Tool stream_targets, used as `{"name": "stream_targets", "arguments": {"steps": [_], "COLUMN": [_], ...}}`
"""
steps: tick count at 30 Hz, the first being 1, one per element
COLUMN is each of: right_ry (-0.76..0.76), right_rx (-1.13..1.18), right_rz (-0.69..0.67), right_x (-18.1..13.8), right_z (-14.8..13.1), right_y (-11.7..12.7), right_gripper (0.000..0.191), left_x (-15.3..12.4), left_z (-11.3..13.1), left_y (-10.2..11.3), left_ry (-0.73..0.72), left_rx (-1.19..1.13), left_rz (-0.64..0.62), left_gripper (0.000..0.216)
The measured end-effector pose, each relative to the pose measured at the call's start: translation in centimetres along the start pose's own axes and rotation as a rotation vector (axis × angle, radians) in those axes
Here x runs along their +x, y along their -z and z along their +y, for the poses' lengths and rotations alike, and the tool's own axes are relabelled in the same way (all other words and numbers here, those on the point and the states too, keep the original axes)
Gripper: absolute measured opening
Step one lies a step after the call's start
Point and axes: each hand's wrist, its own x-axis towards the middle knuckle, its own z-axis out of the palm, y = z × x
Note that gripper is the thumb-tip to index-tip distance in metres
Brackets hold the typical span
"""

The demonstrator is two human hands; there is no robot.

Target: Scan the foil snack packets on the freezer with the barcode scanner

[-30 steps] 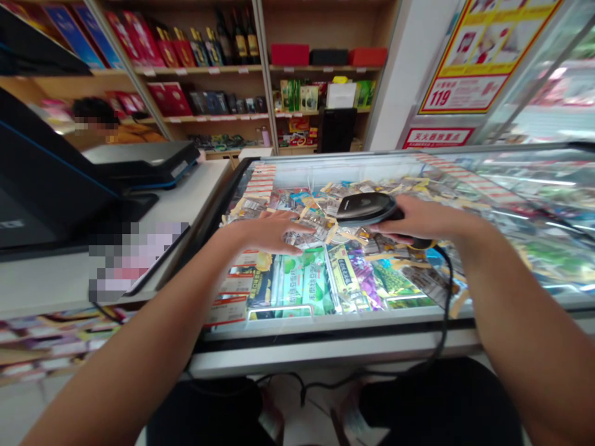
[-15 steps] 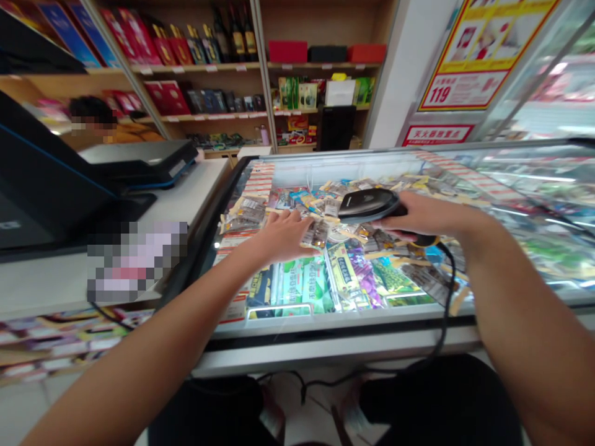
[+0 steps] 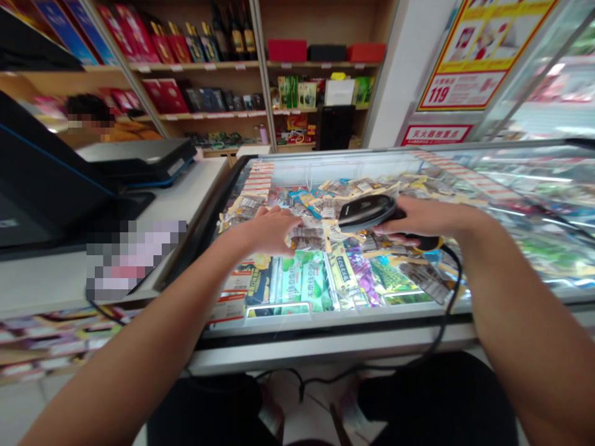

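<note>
Two hands | right hand [image 3: 421, 218] grips scanner [image 3: 367, 210] | left hand [image 3: 267, 230] pinches packet [image 3: 307, 237]

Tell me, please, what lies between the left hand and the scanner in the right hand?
In the head view, small snack packets in the freezer fill the stretch between the left hand and the scanner, which the right hand grips.

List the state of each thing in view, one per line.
barcode scanner: held above the packets, cord attached.
right hand: closed on the scanner handle.
left hand: fingers curled on a small packet.
freezer case: full of packets.
</note>
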Motion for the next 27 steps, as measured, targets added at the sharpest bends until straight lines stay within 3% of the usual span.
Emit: {"name": "stream_targets", "arguments": {"steps": [7, 14, 19, 22, 25, 27], "right_ry": [0.157, 0.059, -0.003, -0.049, -0.106, -0.127], "right_rx": [-0.154, -0.032, 0.054, 0.113, 0.094, 0.093], "right_rz": [0.060, 0.021, 0.320, 0.382, 0.378, 0.395], "right_x": [0.4, -0.1, -0.5, -0.3, 0.2, 0.5], "right_z": [-0.9, -0.3, 0.2, 0.7, 1.2, 1.3], "right_y": [-0.4, -0.2, 0.6, 1.0, 1.2, 1.1], "right_gripper": [0.039, 0.045, 0.041, 0.042, 0.043, 0.042], "left_x": [-0.5, -0.4, -0.4, 0.0, 0.7, 1.2], "left_z": [-2.5, -3.4, -3.5, -1.5, 1.6, 3.1], "left_y": [0.2, 0.0, -0.2, -0.5, -1.4, -2.1], "left_ry": [0.006, 0.080, 0.217, 0.100, -0.166, -0.268], "left_rx": [0.002, 0.060, 0.218, 0.194, 0.090, 0.035], "left_rz": [-0.049, -0.026, 0.102, 0.158, 0.170, 0.193], "left_gripper": [0.077, 0.073, 0.082, 0.075, 0.067, 0.069]}}
